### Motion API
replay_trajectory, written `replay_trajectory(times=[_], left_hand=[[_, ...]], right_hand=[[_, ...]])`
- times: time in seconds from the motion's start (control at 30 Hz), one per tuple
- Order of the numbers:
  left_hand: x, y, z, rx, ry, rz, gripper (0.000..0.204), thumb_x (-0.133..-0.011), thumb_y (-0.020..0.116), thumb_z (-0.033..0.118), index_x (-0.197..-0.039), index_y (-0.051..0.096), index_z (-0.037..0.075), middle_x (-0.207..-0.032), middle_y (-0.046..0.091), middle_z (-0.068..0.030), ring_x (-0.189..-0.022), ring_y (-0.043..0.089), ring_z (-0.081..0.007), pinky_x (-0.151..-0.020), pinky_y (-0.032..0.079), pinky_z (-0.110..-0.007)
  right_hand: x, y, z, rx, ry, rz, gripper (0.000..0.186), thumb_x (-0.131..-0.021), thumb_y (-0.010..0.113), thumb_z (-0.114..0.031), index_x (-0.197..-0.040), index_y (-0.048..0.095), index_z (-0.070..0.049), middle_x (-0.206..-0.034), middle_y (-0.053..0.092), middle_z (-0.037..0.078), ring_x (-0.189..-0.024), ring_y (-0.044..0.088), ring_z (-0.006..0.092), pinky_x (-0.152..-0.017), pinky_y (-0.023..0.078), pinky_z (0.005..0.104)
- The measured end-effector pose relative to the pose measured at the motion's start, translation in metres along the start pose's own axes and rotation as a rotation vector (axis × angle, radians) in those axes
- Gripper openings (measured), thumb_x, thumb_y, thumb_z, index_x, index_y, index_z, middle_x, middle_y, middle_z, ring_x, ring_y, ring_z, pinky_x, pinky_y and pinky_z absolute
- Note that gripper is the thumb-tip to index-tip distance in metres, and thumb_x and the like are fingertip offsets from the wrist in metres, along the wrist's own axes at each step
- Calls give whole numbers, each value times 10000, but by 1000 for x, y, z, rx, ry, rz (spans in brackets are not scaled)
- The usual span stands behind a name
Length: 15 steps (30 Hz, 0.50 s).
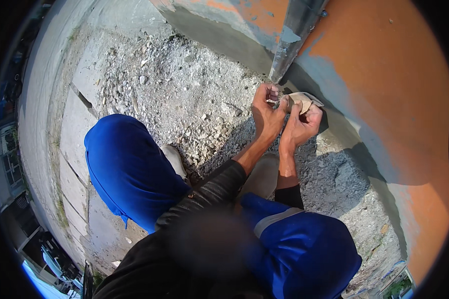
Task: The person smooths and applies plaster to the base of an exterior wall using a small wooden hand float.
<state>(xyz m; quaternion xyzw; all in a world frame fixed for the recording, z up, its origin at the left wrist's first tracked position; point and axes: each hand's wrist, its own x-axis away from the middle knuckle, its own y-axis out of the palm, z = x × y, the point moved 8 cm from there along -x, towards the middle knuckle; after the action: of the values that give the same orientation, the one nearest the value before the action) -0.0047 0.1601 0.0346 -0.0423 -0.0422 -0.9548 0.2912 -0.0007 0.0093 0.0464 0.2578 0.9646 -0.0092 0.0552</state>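
A small folded beige sheet, stiff like sandpaper or card, is between my two hands, just below the dark metal pipe. My right hand pinches its near edge between thumb and bent fingers. On its left side, my left hand has curled fingers, and the thumb meets the sheet's left edge. The tips of some left fingers are hard to make out. Both hands are close together above the rubble, near the foot of the orange wall.
Grey rubble and gravel cover the ground along the wall's grey base. My bent knees in blue trousers frame the lower part of the view, with a light shoe beside the left knee. Paved ground and parked vehicles lie at far left.
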Motion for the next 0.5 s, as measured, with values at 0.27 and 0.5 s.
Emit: replay_trajectory(times=[0.27,0.5], left_hand=[[-48,-14,11,17,46,36,455,-804,984,173,-962,572,59,-870,535,22,-792,493,-98,-725,472,-277],[-51,-14,24,-23,126,55,521,-751,1022,182,-855,524,72,-831,468,32,-752,430,-97,-662,415,-281]], right_hand=[[-4,37,-28,388,-391,23,212,-899,906,-133,-915,720,-32,-752,678,17,-623,601,133,-581,487,312],[-14,39,-38,507,-473,109,295,-898,914,-188,-823,673,-34,-634,624,4,-555,558,112,-553,472,326]])
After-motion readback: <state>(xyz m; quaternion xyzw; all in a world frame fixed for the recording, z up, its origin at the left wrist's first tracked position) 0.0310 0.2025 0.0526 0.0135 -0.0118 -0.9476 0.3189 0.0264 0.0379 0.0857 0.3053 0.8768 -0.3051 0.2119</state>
